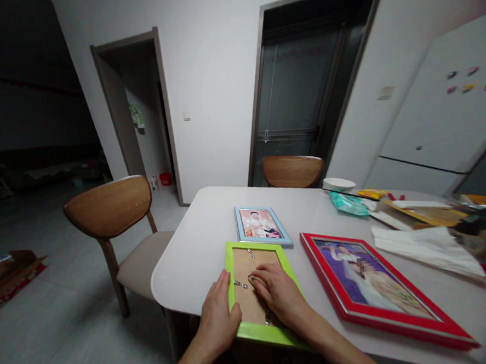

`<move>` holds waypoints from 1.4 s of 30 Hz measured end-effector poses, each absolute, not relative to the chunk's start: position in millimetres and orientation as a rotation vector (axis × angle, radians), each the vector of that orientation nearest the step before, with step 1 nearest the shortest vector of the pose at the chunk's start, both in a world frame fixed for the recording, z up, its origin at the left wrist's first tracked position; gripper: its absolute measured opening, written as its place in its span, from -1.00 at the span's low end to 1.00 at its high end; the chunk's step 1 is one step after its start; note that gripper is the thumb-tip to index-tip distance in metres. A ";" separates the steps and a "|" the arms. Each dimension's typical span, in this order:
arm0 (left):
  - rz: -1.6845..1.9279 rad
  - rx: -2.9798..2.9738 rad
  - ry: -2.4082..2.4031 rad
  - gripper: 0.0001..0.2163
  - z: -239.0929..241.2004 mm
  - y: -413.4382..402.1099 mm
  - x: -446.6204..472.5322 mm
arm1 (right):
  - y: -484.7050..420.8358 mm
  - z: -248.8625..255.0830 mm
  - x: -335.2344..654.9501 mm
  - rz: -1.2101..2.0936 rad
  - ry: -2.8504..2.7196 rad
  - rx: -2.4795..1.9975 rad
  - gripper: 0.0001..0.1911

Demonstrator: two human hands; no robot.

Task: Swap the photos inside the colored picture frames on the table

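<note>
A lime green picture frame (230, 259) lies face down on the white table (197, 245), its brown backing board (243, 264) and small metal clips showing. My left hand (216, 315) rests flat on the frame's left edge, fingers stretched out. My right hand (278, 291) lies on the backing board with its fingers curled and pressing near the middle. A small blue frame (262, 225) with a photo sits just beyond. A large red frame (377, 286) with a photo lies to the right.
Papers, a white tissue (423, 242), a green packet (348, 204) and a white bowl (338, 184) crowd the table's right side. Wooden chairs stand at the left (108, 206) and far side (293, 170). A fridge (445, 114) stands right; two dark doorways lie behind.
</note>
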State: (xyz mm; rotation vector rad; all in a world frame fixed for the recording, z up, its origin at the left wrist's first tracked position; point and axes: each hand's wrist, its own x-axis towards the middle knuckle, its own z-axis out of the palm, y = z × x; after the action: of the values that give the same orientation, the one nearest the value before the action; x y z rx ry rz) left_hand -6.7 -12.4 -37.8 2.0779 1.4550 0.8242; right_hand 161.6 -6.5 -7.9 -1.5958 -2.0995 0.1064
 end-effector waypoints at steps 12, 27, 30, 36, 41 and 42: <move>0.791 2.108 1.470 -0.44 -36.9 -13.5 -3.3 | 7.9 -10.2 127.3 0.102 -2.143 -1.618 -0.80; 0.752 2.124 1.546 -0.44 -33.0 -18.7 4.3 | 41.3 -14.3 153.5 0.116 -2.000 -1.732 -0.71; 0.752 2.143 1.539 -0.45 -32.3 -19.8 4.8 | 56.4 -16.6 169.5 0.075 -1.940 -1.824 -0.70; 0.767 2.157 1.553 -0.46 -34.6 -19.9 5.9 | 67.7 -27.0 175.4 0.056 -1.927 -1.879 -0.71; 0.781 2.160 1.551 -0.46 -34.8 -18.8 7.2 | 67.5 -26.1 172.9 0.088 -1.969 -1.853 -0.71; 0.778 2.161 1.553 -0.46 -34.4 -18.6 7.2 | 67.2 -24.6 172.1 0.099 -1.983 -1.840 -0.71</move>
State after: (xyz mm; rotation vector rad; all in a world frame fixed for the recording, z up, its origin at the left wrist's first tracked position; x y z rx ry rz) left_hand 7.2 -18.6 -34.4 2.1607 1.5526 0.7783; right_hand 172.1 67.2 -24.6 -1.8403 -1.9828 0.0987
